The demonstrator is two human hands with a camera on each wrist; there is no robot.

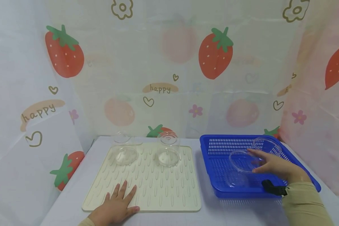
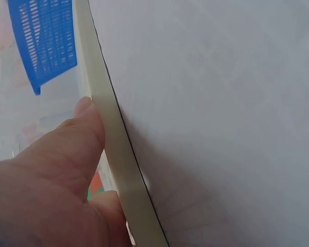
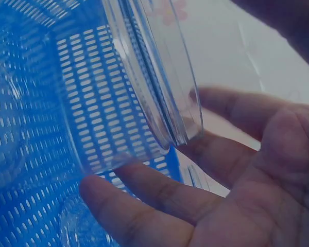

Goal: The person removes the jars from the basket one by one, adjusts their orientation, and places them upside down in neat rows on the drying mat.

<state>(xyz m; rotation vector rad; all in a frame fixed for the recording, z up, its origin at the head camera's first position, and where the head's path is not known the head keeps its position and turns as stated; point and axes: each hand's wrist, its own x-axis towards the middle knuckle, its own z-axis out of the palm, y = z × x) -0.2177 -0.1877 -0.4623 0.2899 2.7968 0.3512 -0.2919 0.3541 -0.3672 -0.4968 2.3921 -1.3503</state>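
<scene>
My left hand (image 1: 114, 205) lies flat with fingers spread on the front edge of a cream ridged mat (image 1: 158, 191); its thumb rests along the mat's side in the left wrist view. Over the blue basket, my right hand (image 1: 274, 164) reaches to a clear plastic cup (image 1: 234, 163) lying tilted, rim up. Thumb and fingers stand apart at the rim's right side. In the right wrist view the loosely bent fingers (image 3: 144, 221) lie beside and under the cup's rim (image 3: 162, 103); the thumb's contact is hidden.
Two clear cups, the left one (image 1: 126, 155) and the right one (image 1: 168, 157), stand upside down on the mat. Another clear rim (image 1: 266, 146) shows at the back right of the blue basket (image 1: 212, 185). A strawberry-printed curtain (image 1: 186, 103) hangs behind the white table.
</scene>
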